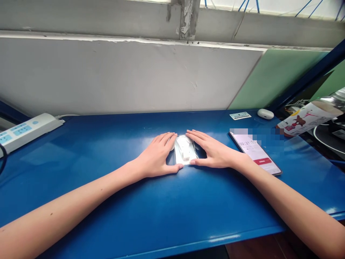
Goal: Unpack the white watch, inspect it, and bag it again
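Note:
A small flat white item in what looks like a clear plastic bag [184, 151] lies at the middle of the blue table [151, 208]. What is inside the bag is too small to make out. My left hand [157, 156] rests at its left side, fingers stretched forward and thumb reaching to the near left corner. On the other side, my right hand [211, 149] mirrors this, with its fingertips at the far right edge and its thumb by the near right corner. Both hands are open, framing the bag and touching its edges.
Right of my right hand lies a phone [256, 153] showing a timer. Behind it are a card [240, 116] and a white earbud case [265, 114]. A labelled bottle [309, 117] lies at the far right, a power strip [29, 130] at the left. A wall [129, 79] closes the back.

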Available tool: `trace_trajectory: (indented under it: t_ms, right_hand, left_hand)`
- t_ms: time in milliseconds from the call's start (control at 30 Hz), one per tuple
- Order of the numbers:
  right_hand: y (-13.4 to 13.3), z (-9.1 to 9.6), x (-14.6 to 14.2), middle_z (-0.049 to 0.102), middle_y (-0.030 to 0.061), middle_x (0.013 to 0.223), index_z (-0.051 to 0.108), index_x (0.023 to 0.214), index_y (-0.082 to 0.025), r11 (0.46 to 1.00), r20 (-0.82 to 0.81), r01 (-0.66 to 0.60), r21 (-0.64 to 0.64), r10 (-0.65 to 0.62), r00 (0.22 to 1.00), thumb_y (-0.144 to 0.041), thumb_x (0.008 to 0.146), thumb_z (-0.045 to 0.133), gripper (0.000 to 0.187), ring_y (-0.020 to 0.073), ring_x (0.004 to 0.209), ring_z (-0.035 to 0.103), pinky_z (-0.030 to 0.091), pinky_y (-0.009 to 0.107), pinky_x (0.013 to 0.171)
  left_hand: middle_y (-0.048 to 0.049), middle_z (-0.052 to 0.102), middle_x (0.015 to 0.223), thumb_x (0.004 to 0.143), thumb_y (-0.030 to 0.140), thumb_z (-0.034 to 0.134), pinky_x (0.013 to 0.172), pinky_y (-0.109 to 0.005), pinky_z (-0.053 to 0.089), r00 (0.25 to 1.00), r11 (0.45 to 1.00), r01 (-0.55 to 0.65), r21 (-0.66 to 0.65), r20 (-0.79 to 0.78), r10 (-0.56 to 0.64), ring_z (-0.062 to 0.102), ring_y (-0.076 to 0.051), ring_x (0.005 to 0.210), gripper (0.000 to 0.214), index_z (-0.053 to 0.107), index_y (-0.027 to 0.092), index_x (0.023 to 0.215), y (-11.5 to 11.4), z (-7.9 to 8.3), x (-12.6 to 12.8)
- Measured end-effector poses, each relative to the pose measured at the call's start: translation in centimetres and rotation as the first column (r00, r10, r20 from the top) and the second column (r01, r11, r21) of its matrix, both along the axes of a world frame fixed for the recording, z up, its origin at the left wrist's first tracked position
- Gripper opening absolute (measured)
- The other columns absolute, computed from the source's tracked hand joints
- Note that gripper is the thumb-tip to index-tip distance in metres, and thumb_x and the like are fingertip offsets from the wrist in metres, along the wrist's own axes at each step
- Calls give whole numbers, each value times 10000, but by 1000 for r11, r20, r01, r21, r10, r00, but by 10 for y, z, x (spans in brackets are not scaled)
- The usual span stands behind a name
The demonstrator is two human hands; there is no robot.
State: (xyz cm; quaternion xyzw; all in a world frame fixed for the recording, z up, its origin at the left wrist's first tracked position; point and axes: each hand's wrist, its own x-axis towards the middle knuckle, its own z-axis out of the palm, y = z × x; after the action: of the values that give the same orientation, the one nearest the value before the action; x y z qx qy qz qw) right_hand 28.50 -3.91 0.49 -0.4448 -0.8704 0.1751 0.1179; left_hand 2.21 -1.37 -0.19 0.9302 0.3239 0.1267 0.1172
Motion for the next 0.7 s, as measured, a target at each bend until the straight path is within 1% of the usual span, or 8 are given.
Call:
trace_trajectory:
  t_ms: [133, 300, 400, 467, 533, 700]
  right_hand:
    - [-1, 0, -3, 307, 219, 1620, 295, 1570, -110, 1000, 3, 16, -20, -16, 1000, -702, 813, 622, 1015, 370, 1511, 254, 306, 557, 1200]
    - [0, -1, -3, 344, 209, 1605, 284, 1578, -149, 1000, -26, 12, 4, -12, 1000, -691, 802, 645, 1013, 378, 1506, 265, 306, 583, 1192]
    - [0, -2, -2, 303, 208, 1624, 251, 1588, -142, 1000, -17, 8, -4, -8, 1000, -704, 807, 629, 1033, 369, 1512, 250, 295, 577, 1199]
    - [0, -3, -1, 240, 212, 1645, 233, 1589, -111, 1000, 4, 12, -7, -12, 1000, -721, 815, 602, 1052, 359, 1523, 218, 280, 555, 1212]
    - [0, -4, 0, 210, 215, 1652, 226, 1586, -80, 1000, 27, 12, 4, -12, 1000, -733, 821, 580, 1066, 353, 1533, 184, 267, 539, 1221]
    - [1, -7, 2, 274, 211, 1633, 240, 1584, -88, 999, 27, 2, 42, -3, 1000, -711, 837, 576, 1029, 365, 1532, 179, 288, 566, 1206]
  left_hand:
    - [-253, 442, 1499, 819, 578, 623, 1153, -558, 340, 1000, 999, 23, 23, 18, -24, 397, -416, 1405, 861, 364, 91, 1480, 0, 1, 1]
    - [-242, 459, 1483, 800, 574, 643, 1141, -557, 356, 1000, 999, 17, 27, 21, -18, 408, -421, 1394, 855, 386, 98, 1462, 0, 2, 1]
    - [-256, 453, 1483, 799, 581, 646, 1150, -542, 351, 1000, 1000, 9, 24, 4, -10, 409, -411, 1396, 869, 389, 74, 1456, 0, 2, 1]
    - [-265, 456, 1476, 798, 587, 646, 1150, -542, 350, 1000, 1000, 5, 21, 0, -5, 410, -412, 1394, 871, 398, 61, 1446, 0, 2, 1]
    - [-264, 465, 1467, 796, 593, 645, 1142, -550, 358, 1000, 1000, 6, 18, 11, -6, 417, -415, 1386, 866, 404, 68, 1441, 0, 2, 1]
    - [-262, 458, 1474, 806, 598, 637, 1141, -544, 363, 1000, 1000, 6, 15, 4, -6, 414, -408, 1392, 865, 397, 71, 1448, 0, 3, 1]
